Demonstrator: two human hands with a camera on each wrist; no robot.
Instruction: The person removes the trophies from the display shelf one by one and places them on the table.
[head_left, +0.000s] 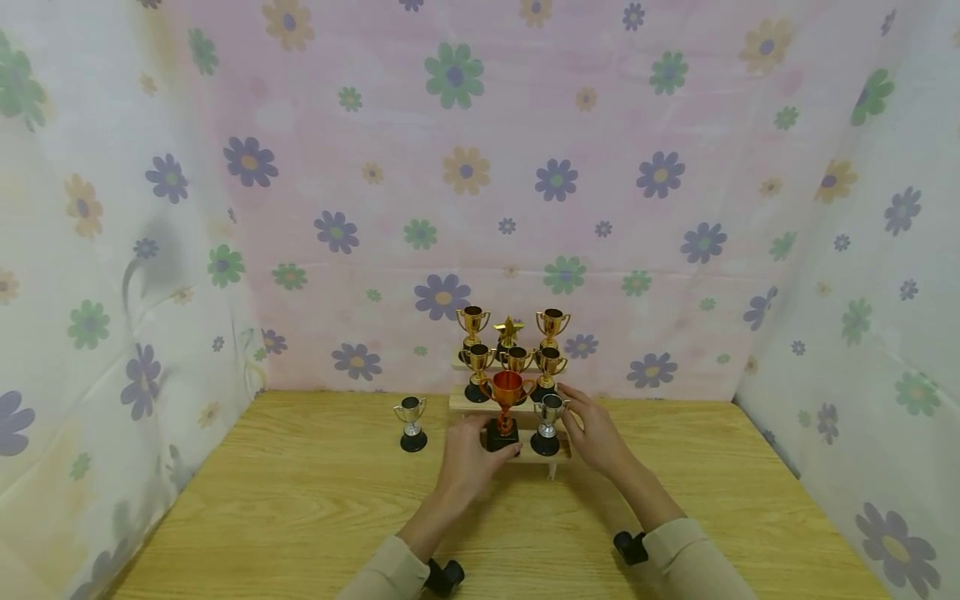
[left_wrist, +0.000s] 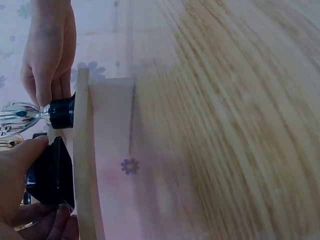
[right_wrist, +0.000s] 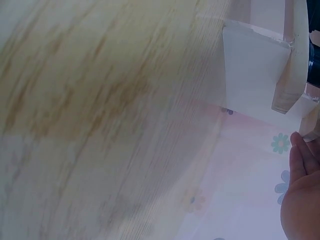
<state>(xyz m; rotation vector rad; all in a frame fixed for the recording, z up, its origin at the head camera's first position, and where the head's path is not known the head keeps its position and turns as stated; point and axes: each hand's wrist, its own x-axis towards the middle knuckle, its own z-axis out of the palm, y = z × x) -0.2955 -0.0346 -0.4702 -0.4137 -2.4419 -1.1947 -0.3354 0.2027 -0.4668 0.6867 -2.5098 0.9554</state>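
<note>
Floral backdrop, wood table (head_left: pixel 300 500), stepped trophy stand (head_left: pixel 536 457).

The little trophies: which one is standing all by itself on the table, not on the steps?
The silver trophy left of the wooden stand. It stands alone on the table; all the others sit on the stand's steps.

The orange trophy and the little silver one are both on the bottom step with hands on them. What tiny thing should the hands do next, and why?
Probably let go and draw back. The orange trophy and the silver trophy both stand upright on the lowest step of the wooden stand, with the left hand at the orange one's black base and the right hand pinching the silver one's, so both look placed.
</note>
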